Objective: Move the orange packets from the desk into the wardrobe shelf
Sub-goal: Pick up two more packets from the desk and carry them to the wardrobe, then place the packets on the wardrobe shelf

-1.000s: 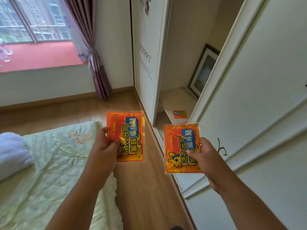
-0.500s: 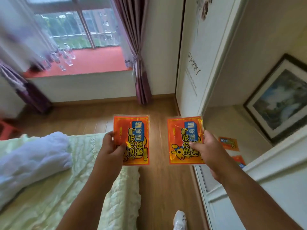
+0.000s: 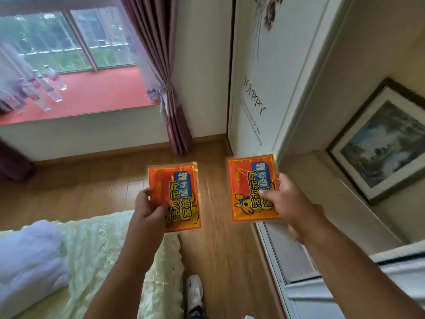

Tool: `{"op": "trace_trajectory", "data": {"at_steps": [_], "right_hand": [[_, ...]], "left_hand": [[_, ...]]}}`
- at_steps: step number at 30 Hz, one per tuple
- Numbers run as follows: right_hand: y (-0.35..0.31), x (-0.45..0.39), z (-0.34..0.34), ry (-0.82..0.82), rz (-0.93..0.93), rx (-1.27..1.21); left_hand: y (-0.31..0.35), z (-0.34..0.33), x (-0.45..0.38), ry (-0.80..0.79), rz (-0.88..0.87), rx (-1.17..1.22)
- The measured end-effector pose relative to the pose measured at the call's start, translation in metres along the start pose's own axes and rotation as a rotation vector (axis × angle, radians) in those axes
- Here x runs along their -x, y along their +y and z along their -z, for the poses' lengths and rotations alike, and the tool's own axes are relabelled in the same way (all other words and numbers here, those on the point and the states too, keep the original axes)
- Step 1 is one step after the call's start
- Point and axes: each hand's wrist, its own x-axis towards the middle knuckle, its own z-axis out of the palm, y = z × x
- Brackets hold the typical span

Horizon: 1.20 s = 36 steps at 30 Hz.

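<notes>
Each of my hands holds one orange packet with a blue label, flat and facing me. My left hand (image 3: 148, 209) pinches the lower left edge of the left orange packet (image 3: 177, 194) above the wooden floor. My right hand (image 3: 284, 200) grips the right edge of the right orange packet (image 3: 247, 187), which hangs just left of the open wardrobe. The wardrobe shelf (image 3: 305, 178) lies to the right of that packet, beige and partly hidden by my right arm. The desk is out of view.
A framed picture (image 3: 381, 143) leans inside the wardrobe. The sliding wardrobe door (image 3: 255, 84) stands behind the packets. A bed with a pale green quilt (image 3: 92, 254) fills the lower left. Purple curtain (image 3: 161, 72) and window sill with bottles (image 3: 46, 88) are ahead. My shoe (image 3: 194, 293) is on the floor.
The view has swung right and closer to the wardrobe opening. Both hands keep their packets; the right packet has moved up toward the shelf edge. The packets lying on the shelf are now hidden.
</notes>
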Motion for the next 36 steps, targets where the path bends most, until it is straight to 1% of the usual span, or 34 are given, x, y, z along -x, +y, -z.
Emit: {"op": "trace_trajectory", "data": {"at_steps": [4, 6, 7, 11, 16, 19, 23, 29, 33, 36], "right_hand": [[-0.020, -0.012, 0.018, 0.168, -0.019, -0.007], [-0.028, -0.018, 0.022, 0.270, -0.021, -0.048], [-0.031, -0.019, 0.023, 0.296, -0.023, -0.074], [-0.027, -0.021, 0.023, 0.426, -0.061, -0.109], [-0.005, -0.013, 0.031, 0.565, -0.172, -0.137], [0.004, -0.017, 0.040, 0.628, -0.202, -0.158], [0.008, -0.033, 0.058, 0.686, -0.224, -0.185], [0.011, -0.059, 0.090, 0.694, -0.231, -0.213], [0.021, -0.070, 0.110, 0.731, -0.248, -0.241], [0.035, -0.072, 0.124, 0.798, -0.282, -0.281]], "left_hand": [[0.034, -0.030, -0.068, -0.168, -0.021, 0.019], [0.049, -0.048, -0.099, -0.264, -0.048, 0.001], [0.054, -0.056, -0.109, -0.292, -0.066, -0.003], [0.062, -0.088, -0.144, -0.421, -0.095, -0.049], [0.057, -0.124, -0.156, -0.566, -0.058, -0.154], [0.058, -0.141, -0.162, -0.613, -0.058, -0.211], [0.059, -0.168, -0.172, -0.620, -0.070, -0.286], [0.061, -0.214, -0.176, -0.684, -0.128, -0.428], [0.050, -0.251, -0.179, -0.723, -0.141, -0.474], [0.038, -0.278, -0.177, -0.791, -0.113, -0.520]]}}
